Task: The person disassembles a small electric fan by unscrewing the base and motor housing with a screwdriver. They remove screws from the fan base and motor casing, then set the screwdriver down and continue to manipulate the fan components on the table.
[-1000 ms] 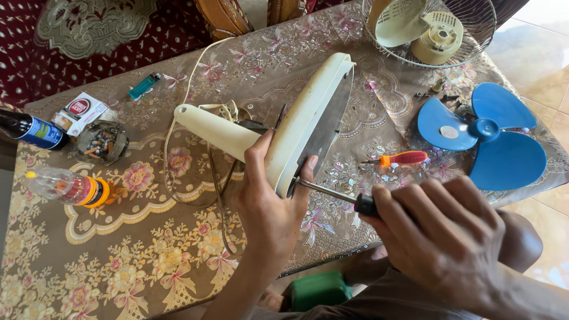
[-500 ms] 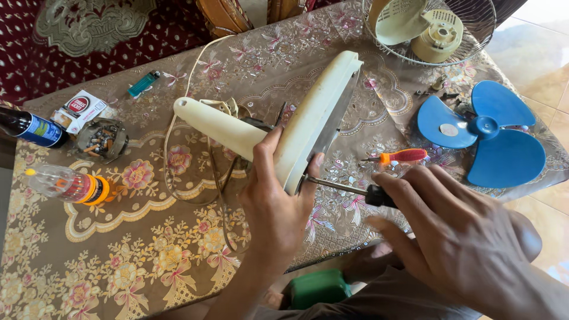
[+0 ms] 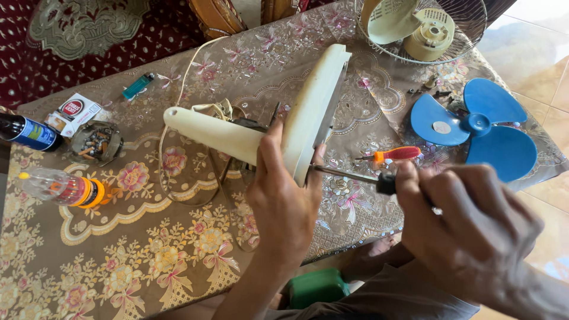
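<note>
Head view: I see my left hand (image 3: 284,201) wrapped around the cream fan base (image 3: 314,112), held on edge mid-table, long axis running from 7 to 1 o'clock, its neck (image 3: 213,133) pointing to 9. My right hand (image 3: 468,228) is closed on a screwdriver (image 3: 349,175), tip at the base's underside. The blue fan blade (image 3: 480,127) lies at 2 o'clock near the table edge; open cloth (image 3: 148,261) lies at 7.

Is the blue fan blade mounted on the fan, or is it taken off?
Taken off. The blue three-lobed plastic fan blade lies flat on the floral tablecloth, apart from the cream fan motor in its wire guard.
</note>
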{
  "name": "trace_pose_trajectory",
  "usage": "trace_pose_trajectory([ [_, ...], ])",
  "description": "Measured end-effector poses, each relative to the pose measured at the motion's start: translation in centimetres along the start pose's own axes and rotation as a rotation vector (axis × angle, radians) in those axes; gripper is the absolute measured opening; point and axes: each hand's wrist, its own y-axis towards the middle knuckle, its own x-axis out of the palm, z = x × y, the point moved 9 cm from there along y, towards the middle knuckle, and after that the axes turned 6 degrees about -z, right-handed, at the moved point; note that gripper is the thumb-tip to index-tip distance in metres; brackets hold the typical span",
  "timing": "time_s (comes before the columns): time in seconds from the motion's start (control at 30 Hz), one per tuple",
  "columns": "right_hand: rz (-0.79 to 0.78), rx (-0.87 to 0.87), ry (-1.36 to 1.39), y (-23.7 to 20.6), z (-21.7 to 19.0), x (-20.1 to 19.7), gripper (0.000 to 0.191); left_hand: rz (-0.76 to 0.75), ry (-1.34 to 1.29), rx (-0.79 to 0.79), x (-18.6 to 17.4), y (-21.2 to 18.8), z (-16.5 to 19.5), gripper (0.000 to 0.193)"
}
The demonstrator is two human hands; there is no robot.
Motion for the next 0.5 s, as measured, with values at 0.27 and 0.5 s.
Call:
trace_pose_trajectory([
  [0.27,-0.190,0.021,0.082,0.8,1.2,0.1,0.041,-0.014,-0.020,0.035,0.1,0.8,1.1,0.051],
  [0.5,-0.180,0.106,0.197,1.4,3.1,1.8,0.027,-0.033,0.053,-0.042,0.3,2.2,1.2,0.053],
])
